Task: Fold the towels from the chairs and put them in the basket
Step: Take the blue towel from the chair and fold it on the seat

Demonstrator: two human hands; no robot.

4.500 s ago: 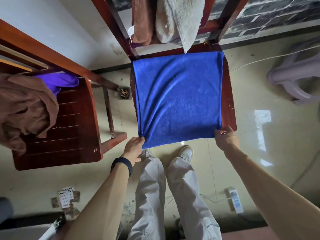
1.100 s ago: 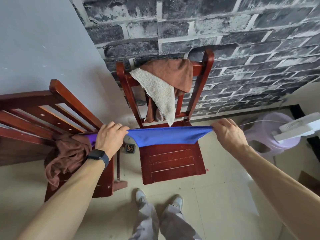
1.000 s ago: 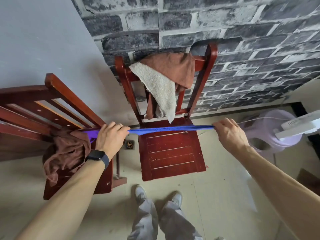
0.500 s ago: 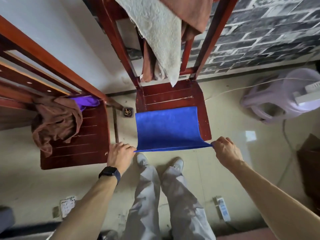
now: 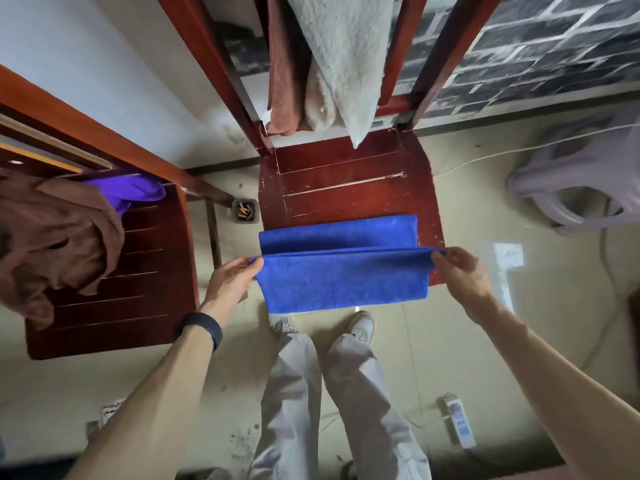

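Observation:
A blue towel [image 5: 341, 277] lies doubled over the front edge of the middle chair seat [image 5: 346, 181]. Its upper layer hangs toward me and a strip of the lower layer shows behind the fold. My left hand [image 5: 232, 280] pinches the fold's left end and my right hand [image 5: 462, 275] pinches its right end. A beige towel [image 5: 346, 57] and a brown towel [image 5: 284, 81] hang over that chair's backrest. On the left chair [image 5: 138, 271] lie a crumpled brown towel [image 5: 55, 237] and a purple towel [image 5: 130, 190]. No basket is in view.
A lilac plastic stool [image 5: 581, 181] stands on the floor at right, with a thin white cord running past it. A white power strip [image 5: 459, 424] lies by my right foot. A small ashtray [image 5: 245, 211] sits between the chairs. Brick-pattern wall behind.
The blue towel was lifted off the seat, stretched taut between both hands, then lowered onto the seat front. Half a second ago it was one curling layer; now it is doubled over.

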